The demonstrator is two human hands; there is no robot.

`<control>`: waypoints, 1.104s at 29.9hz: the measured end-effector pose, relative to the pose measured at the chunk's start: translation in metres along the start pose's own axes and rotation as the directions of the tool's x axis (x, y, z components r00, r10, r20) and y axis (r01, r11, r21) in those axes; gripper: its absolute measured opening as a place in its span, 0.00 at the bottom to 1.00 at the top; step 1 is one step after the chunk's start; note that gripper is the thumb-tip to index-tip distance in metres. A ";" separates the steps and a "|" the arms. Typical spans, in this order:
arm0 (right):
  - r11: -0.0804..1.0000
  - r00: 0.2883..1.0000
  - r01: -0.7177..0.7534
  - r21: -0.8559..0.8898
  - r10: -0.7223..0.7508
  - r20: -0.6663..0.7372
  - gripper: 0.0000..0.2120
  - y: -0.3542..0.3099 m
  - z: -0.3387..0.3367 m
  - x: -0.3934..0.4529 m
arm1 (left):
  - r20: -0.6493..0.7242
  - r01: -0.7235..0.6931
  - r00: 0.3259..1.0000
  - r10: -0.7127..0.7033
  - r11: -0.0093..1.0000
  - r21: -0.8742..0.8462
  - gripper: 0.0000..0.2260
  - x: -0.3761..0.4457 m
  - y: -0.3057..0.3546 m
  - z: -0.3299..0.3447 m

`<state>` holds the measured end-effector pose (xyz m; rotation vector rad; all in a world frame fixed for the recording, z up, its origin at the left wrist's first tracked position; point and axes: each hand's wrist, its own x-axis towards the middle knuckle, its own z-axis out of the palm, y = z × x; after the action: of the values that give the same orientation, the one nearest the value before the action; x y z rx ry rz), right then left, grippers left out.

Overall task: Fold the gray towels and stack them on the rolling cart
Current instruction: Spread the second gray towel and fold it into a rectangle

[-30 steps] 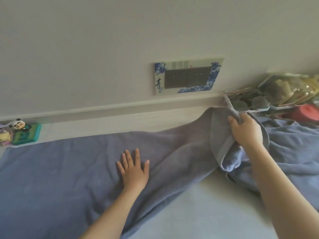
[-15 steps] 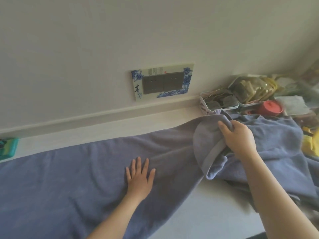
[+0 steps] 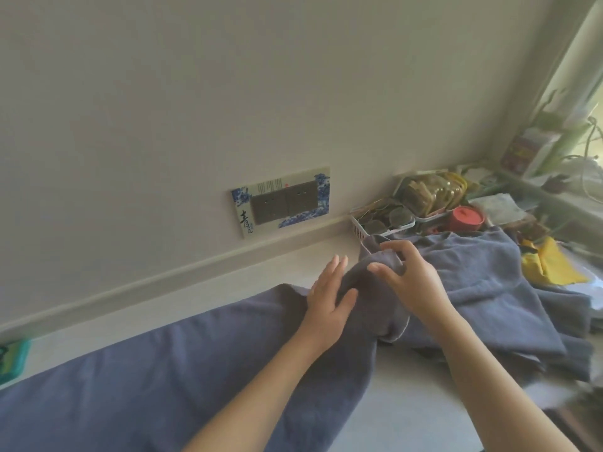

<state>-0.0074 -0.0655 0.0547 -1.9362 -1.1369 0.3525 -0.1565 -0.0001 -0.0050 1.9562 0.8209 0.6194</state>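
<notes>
A long gray-blue towel [image 3: 156,373] lies spread across the pale table [image 3: 408,389] from the lower left toward the middle. Its far end is bunched and lifted near the wall. My right hand [image 3: 404,282] pinches that raised end between thumb and fingers. My left hand [image 3: 329,298] rests flat with fingers apart against the towel just left of the bunched end. More gray towel fabric [image 3: 489,288] lies rumpled on the right, under and behind my right forearm. No rolling cart is in view.
A wall with a blue-and-white socket panel [image 3: 280,200] runs along the table's far edge. White baskets of small items [image 3: 381,218] and a red round container [image 3: 465,218] stand at the back right. Yellow cloth [image 3: 545,265] lies right; a teal box [image 3: 11,360] sits far left.
My left hand has moved from the flat middle of the towel up and right to the bunched end. My right hand now pinches that end. The view has swung to the right.
</notes>
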 end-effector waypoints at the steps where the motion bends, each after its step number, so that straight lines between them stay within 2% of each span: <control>1: 1.000 1.000 -0.001 0.008 0.001 -0.004 0.21 -0.004 -0.002 -0.002 | 0.046 -0.008 0.999 0.010 0.998 -0.056 0.27 0.006 0.013 -0.003; 3: 0.998 1.000 -0.023 0.064 0.023 -0.008 0.18 -0.009 -0.006 -0.003 | 0.136 0.037 0.991 -0.011 0.982 -0.187 0.26 0.017 0.031 -0.011; 5: 0.993 0.998 -0.022 0.119 0.028 -0.049 0.15 -0.013 -0.010 -0.006 | 0.209 0.075 0.978 -0.020 0.963 -0.257 0.19 0.025 0.045 -0.021; 8: 0.975 0.998 -0.013 0.222 0.028 -0.064 0.08 -0.015 -0.009 -0.010 | 0.245 0.124 0.969 -0.033 0.922 -0.366 0.16 0.029 0.064 -0.033; 9: 0.957 0.999 -0.025 0.288 0.030 -0.013 0.07 -0.013 -0.006 -0.012 | 0.210 0.117 0.977 -0.036 0.914 -0.388 0.13 0.030 0.070 -0.038; 12: 0.917 0.983 -0.038 0.397 -0.036 0.177 0.13 -0.004 0.007 -0.020 | 0.081 0.102 0.994 -0.072 0.873 -0.477 0.04 0.038 0.082 -0.056; 14: 0.942 0.957 -0.033 0.334 -0.067 0.283 0.14 0.004 0.019 -0.026 | -0.002 0.073 0.996 -0.087 0.854 -0.514 0.03 0.043 0.085 -0.070; 17: 0.952 0.961 -0.065 0.299 -0.021 0.276 0.25 0.010 0.025 -0.028 | -0.168 0.024 0.977 -0.129 0.856 -0.517 0.04 0.051 0.085 -0.093; 19: 0.955 0.955 -0.114 0.274 0.029 0.294 0.30 0.013 0.018 -0.025 | -0.294 -0.008 0.938 -0.183 0.837 -0.547 0.03 0.058 0.084 -0.113; 22: 0.973 0.894 -0.161 0.164 0.073 0.442 0.24 0.008 -0.010 -0.021 | -0.431 -0.066 0.872 -0.231 0.817 -0.573 0.06 0.073 0.081 -0.146; 25: 0.981 0.846 -0.177 0.075 0.113 0.520 0.30 0.001 -0.044 -0.017 | -0.474 -0.088 0.855 -0.211 0.841 -0.533 0.10 0.087 0.081 -0.159; 27: 0.970 0.886 -0.206 0.132 0.127 0.446 0.29 -0.005 -0.072 -0.013 | -0.449 -0.078 0.877 -0.171 0.871 -0.485 0.09 0.101 0.087 -0.157; 30: 0.927 0.964 -0.237 0.291 0.187 0.190 0.20 -0.014 -0.115 -0.010 | -0.324 0.002 0.939 -0.112 0.946 -0.323 0.11 0.130 0.095 -0.138; 32: 0.935 0.966 -0.256 0.245 0.257 0.027 0.15 -0.014 -0.137 -0.008 | -0.284 0.038 0.956 -0.072 0.992 -0.121 0.14 0.151 0.100 -0.121; 33: 0.953 0.960 -0.268 0.145 0.277 -0.049 0.15 -0.010 -0.150 -0.006 | -0.261 0.055 0.964 -0.057 0.998 -0.015 0.16 0.164 0.108 -0.109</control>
<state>0.0733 -0.1469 0.1524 -1.9692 -0.7800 0.4951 -0.0921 0.1418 0.1570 1.8605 1.0305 0.8578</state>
